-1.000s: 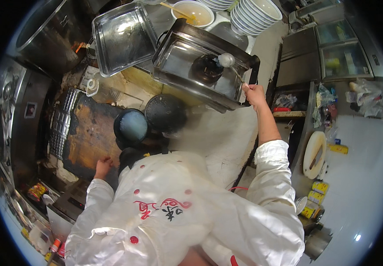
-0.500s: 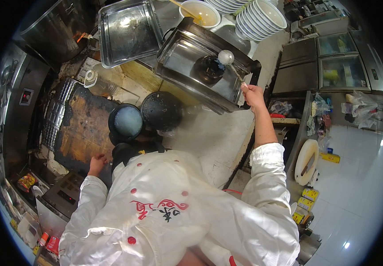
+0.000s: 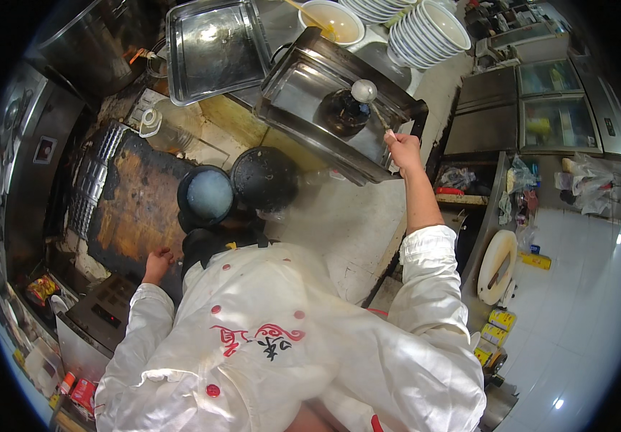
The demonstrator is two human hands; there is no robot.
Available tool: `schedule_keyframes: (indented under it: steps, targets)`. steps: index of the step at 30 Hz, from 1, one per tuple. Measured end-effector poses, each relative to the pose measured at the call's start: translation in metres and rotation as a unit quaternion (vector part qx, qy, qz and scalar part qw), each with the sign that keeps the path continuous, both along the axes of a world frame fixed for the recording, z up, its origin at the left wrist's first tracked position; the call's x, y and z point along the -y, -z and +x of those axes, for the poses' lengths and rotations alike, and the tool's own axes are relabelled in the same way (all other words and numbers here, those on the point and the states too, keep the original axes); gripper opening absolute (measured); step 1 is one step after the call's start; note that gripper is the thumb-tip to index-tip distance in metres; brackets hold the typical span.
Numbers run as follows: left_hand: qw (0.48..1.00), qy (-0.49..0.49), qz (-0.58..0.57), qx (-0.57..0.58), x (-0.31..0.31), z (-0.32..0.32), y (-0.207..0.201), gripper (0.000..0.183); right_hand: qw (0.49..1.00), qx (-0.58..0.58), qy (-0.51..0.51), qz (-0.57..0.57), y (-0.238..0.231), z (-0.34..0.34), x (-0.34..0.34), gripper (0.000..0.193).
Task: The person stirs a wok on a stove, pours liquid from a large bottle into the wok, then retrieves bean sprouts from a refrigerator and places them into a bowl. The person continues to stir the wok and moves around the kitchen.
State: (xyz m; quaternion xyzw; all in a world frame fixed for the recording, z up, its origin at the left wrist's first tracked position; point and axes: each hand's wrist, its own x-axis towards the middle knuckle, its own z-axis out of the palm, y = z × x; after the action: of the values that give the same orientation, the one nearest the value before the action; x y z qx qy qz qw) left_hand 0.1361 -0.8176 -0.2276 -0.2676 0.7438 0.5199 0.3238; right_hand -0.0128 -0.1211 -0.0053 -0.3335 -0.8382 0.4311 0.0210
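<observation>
My right hand [image 3: 404, 150] is closed round the handle of a metal ladle [image 3: 364, 91]. The ladle's shiny round bowl is over a dark round pot [image 3: 343, 113], which stands inside a deep steel tray [image 3: 292, 88]. Down at the left, my left hand [image 3: 158, 265] hangs beside a scorched brown board [image 3: 141, 194], its fingers loosely bent and apart with nothing seen in them. A black bucket [image 3: 183, 193] with cloudy pale contents is ahead of that hand, and a black round lid or pan [image 3: 261, 180] sits next to it.
A flat steel tray [image 3: 218, 85] lies at the back, near a white bowl [image 3: 350, 29] with a yellow-handled utensil. Stacked bowls [image 3: 425, 45] stand at back right. A clear plastic jug [image 3: 166, 132] is left of centre. On the right are a round cutting board [image 3: 498, 266] and glass-doored cabinets [image 3: 559, 124].
My right hand has drawn slightly left with the ladle, whose bowl stays over the dark pot. My left hand has hardly moved. The whole view has shifted a little.
</observation>
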Motion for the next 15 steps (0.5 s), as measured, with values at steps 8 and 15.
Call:
schedule_keyframes:
  steps: [8, 15]
  targets:
    - [1.000, -0.004, -0.001, 0.009, 0.0052, 0.0008, 0.0017, 0.030, 1.000, -0.002, -0.013, 0.025, 0.0021, -0.0004, 0.0028, 0.026]
    - [1.000, 0.012, -0.003, 0.008, 0.0049, -0.0060, -0.0008, 0.034, 0.999, 0.010, -0.010, 0.037, -0.0021, 0.0013, 0.0043, 0.025]
